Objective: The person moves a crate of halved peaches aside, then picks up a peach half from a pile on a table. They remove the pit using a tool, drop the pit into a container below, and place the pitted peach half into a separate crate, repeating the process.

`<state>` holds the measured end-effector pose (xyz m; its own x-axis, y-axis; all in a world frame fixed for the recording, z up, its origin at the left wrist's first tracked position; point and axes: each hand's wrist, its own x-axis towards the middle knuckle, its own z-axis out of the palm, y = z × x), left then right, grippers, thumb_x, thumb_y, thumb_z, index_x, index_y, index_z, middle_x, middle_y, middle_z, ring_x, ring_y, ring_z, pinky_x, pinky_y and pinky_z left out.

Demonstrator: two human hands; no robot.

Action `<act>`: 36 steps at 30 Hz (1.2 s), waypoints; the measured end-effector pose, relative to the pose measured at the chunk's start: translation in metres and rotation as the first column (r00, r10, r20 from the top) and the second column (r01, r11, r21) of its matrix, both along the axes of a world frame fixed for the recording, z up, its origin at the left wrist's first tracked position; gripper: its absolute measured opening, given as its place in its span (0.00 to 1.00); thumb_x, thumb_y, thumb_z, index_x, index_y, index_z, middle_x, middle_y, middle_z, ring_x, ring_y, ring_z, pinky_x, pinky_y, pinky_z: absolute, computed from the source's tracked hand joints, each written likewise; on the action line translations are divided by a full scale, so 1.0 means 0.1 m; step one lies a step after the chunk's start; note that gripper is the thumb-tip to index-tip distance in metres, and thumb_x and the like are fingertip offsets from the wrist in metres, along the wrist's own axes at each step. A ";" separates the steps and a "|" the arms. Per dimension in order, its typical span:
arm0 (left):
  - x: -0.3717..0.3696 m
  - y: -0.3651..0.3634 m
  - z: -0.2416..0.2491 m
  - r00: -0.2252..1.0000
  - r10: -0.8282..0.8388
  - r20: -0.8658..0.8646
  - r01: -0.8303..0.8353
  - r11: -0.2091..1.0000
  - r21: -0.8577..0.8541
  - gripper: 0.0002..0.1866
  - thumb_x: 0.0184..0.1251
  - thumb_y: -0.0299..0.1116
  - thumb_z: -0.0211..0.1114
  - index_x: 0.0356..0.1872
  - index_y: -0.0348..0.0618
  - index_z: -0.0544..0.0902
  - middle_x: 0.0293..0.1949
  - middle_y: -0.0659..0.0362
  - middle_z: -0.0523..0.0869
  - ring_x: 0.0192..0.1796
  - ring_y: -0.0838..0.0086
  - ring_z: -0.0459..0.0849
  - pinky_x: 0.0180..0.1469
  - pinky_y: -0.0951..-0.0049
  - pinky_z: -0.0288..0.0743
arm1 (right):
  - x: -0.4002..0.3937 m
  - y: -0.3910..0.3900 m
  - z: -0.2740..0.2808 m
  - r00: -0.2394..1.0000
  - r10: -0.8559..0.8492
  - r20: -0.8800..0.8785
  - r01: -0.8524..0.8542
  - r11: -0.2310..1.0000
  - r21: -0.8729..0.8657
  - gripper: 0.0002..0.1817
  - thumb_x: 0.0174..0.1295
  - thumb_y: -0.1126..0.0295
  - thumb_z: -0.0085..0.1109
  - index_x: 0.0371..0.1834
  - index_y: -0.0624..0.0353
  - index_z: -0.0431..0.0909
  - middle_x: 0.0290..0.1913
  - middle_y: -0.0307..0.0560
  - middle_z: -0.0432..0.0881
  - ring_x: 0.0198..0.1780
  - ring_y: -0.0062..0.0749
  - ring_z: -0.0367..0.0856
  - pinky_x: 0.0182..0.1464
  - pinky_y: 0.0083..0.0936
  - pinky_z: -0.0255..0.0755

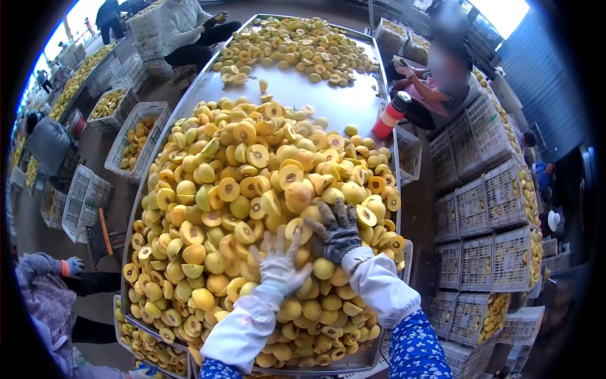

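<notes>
A big heap of halved yellow peaches covers the near part of a long steel table. My left hand, in a white glove, lies flat on the pile with fingers spread. My right hand, in a grey knitted glove, rests palm down on the peach halves just to the right, fingers apart. Neither hand grips a fruit. Both forearms wear white sleeve covers over blue patterned sleeves.
A second heap of peach halves lies at the table's far end. A red-and-white flask stands at the right edge. Stacked white crates of fruit line the right; more crates stand left. Other workers sit around the table.
</notes>
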<state>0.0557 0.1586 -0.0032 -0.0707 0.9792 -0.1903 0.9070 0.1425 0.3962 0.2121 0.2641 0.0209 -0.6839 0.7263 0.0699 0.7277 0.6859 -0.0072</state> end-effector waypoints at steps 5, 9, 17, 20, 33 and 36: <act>-0.04 0.87 -0.25 0.996 0.077 0.038 -0.078 0.997 0.028 0.41 0.48 0.60 0.61 0.68 0.74 0.58 0.73 0.50 0.43 0.74 0.52 0.38 0.66 0.33 0.29 | 0.03 0.47 -0.27 0.988 0.007 0.154 0.005 0.997 -0.076 0.30 0.56 0.45 0.49 0.66 0.24 0.60 0.73 0.46 0.49 0.74 0.53 0.39 0.68 0.63 0.34; -0.12 1.22 -0.33 0.996 0.021 -0.082 -0.023 1.000 -0.019 0.39 0.51 0.59 0.58 0.68 0.75 0.57 0.73 0.53 0.45 0.74 0.49 0.37 0.63 0.28 0.27 | -0.04 0.90 -0.56 0.987 -0.056 0.152 0.060 0.998 -0.024 0.29 0.54 0.44 0.52 0.63 0.21 0.64 0.73 0.47 0.48 0.74 0.54 0.39 0.67 0.63 0.37; 0.11 1.65 -0.70 0.982 0.122 -0.146 -0.114 0.992 0.058 0.35 0.60 0.60 0.46 0.70 0.74 0.52 0.70 0.48 0.54 0.72 0.45 0.42 0.60 0.24 0.29 | 0.13 1.48 -1.11 1.000 0.008 0.024 -0.009 1.000 0.022 0.33 0.52 0.41 0.51 0.65 0.25 0.61 0.74 0.42 0.46 0.74 0.52 0.37 0.68 0.62 0.36; 0.14 1.70 -0.67 0.982 0.142 -0.128 -0.144 0.989 -0.008 0.34 0.62 0.61 0.45 0.70 0.73 0.52 0.71 0.49 0.53 0.73 0.48 0.41 0.65 0.31 0.30 | 0.02 1.51 -1.00 0.994 -0.059 0.092 0.060 0.998 -0.011 0.32 0.56 0.44 0.47 0.67 0.25 0.58 0.75 0.42 0.43 0.75 0.51 0.35 0.68 0.62 0.33; 0.30 -0.69 -0.19 0.995 -0.012 -0.099 0.006 0.998 -0.065 0.41 0.52 0.54 0.63 0.69 0.66 0.57 0.71 0.47 0.49 0.73 0.60 0.51 0.73 0.53 0.40 | 0.14 -0.93 -0.20 0.970 -0.136 0.202 0.219 0.849 -0.480 0.37 0.63 0.40 0.35 0.72 0.47 0.51 0.72 0.42 0.56 0.68 0.46 0.58 0.68 0.54 0.43; 0.36 -0.76 -0.26 0.990 0.049 -0.132 -0.044 0.998 0.038 0.41 0.53 0.55 0.62 0.69 0.67 0.57 0.72 0.49 0.48 0.72 0.62 0.54 0.72 0.52 0.41 | 0.20 -0.92 -0.44 0.989 -0.109 0.103 0.140 0.919 -0.368 0.36 0.62 0.45 0.40 0.71 0.49 0.52 0.67 0.46 0.63 0.64 0.47 0.63 0.66 0.45 0.51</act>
